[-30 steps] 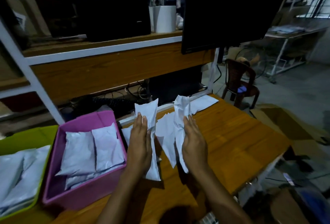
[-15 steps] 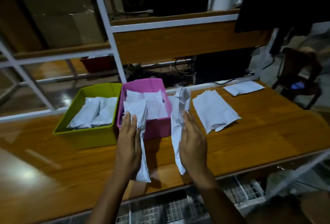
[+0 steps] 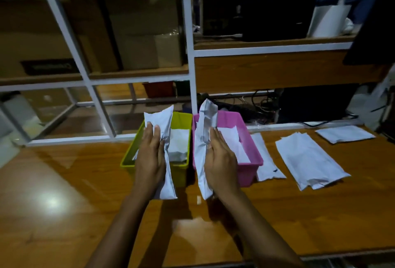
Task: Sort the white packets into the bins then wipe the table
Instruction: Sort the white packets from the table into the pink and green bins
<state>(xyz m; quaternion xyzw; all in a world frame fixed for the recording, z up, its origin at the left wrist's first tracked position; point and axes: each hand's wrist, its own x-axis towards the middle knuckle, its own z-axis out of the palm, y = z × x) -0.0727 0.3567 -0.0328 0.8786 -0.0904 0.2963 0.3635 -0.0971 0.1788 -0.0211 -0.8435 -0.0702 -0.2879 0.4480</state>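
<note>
Two bins on table (image 3: 64, 182): green bin (image 3: 181, 173), pink bin (image 3: 248, 171). Two held packets: left hand (image 3: 150, 158) grasping left packet (image 3: 162, 122) over green bin; right hand (image 3: 221, 158) grasping right packet (image 3: 206, 118) over pink bin. Loose packets (image 3: 307, 158) in three spots rightward. Earlier: both hands one bin further right.

1. Both bare forearms reach forward from the lower edge, converging slightly; the wrists are straight.
2. The left hand (image 3: 150, 156) shows its back to the camera, fingers stretched upward and close together; it grips a white packet (image 3: 164, 122), thumb hidden.
3. The right hand (image 3: 220, 158) mirrors it, fingers laid along a crumpled packet (image 3: 206, 118) held upright; the hands are near, not touching.
</note>
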